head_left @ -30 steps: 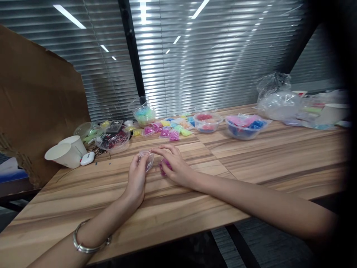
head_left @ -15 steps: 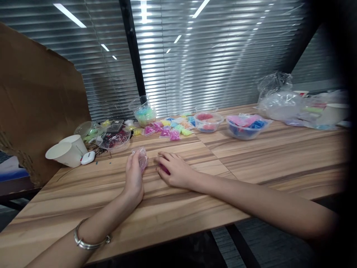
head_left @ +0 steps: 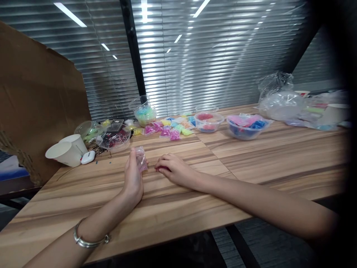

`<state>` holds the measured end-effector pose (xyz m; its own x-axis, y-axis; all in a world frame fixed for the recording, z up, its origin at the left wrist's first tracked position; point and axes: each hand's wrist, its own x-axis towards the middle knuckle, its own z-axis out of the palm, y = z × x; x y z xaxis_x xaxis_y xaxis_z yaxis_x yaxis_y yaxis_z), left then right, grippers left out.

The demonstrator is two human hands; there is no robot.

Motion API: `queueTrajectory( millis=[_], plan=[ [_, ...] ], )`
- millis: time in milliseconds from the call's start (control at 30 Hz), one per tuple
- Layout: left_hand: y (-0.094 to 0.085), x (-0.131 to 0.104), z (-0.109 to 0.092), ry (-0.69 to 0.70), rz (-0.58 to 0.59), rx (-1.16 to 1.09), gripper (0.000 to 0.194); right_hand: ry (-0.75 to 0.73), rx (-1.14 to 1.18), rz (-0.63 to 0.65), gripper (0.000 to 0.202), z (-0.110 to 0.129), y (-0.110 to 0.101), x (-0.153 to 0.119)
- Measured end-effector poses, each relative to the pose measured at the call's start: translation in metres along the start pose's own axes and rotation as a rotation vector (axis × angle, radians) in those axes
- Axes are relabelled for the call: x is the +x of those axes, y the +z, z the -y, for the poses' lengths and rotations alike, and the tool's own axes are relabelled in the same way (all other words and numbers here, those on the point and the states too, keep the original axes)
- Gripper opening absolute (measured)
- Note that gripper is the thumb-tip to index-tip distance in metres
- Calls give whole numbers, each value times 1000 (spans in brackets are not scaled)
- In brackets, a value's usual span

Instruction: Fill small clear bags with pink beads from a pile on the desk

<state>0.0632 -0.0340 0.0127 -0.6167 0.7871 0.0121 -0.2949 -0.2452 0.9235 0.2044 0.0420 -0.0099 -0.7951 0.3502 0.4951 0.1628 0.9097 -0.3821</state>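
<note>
My left hand (head_left: 134, 176) grips a small clear plastic bag (head_left: 141, 160) with a pinkish tint, holding it upright above the table between thumb and fingers. To its right, my right hand (head_left: 174, 168) rests low over the table with its fingers curled round something dark pink (head_left: 164, 168). Most of that pink thing is hidden under the fingers, so its kind does not show. Beyond both hands, several small bags of magenta beads (head_left: 174, 134) lie in a group with yellow, green, blue and orange ones.
Bowls stand along the back: one with dark beads (head_left: 115, 141), one with green and blue contents (head_left: 145, 115), one with red bags (head_left: 208, 124), one with blue and pink bags (head_left: 245, 130). Paper cups (head_left: 63, 153) and a white case (head_left: 88, 157) are left; crumpled plastic (head_left: 281, 102) lies right.
My left hand has turned the clear bag slightly, so more of it faces me. My right hand's fingers have closed further round the pink thing, and the hand sits a little lower.
</note>
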Motion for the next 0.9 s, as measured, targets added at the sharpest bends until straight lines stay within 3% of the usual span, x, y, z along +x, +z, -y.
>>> queueTrajectory(
  millis=[300,633,900],
  plan=[
    [2,-4,-2,-24,35,-27,50,-44,213,-62,16,-5,-1,1],
    [4,-1,5,6,-16,-49,36,234,625,-33,20,-2,-6,3],
    [2,-1,5,-18,40,56,50,270,594,-116,19,-6,-3,5]
  ],
)
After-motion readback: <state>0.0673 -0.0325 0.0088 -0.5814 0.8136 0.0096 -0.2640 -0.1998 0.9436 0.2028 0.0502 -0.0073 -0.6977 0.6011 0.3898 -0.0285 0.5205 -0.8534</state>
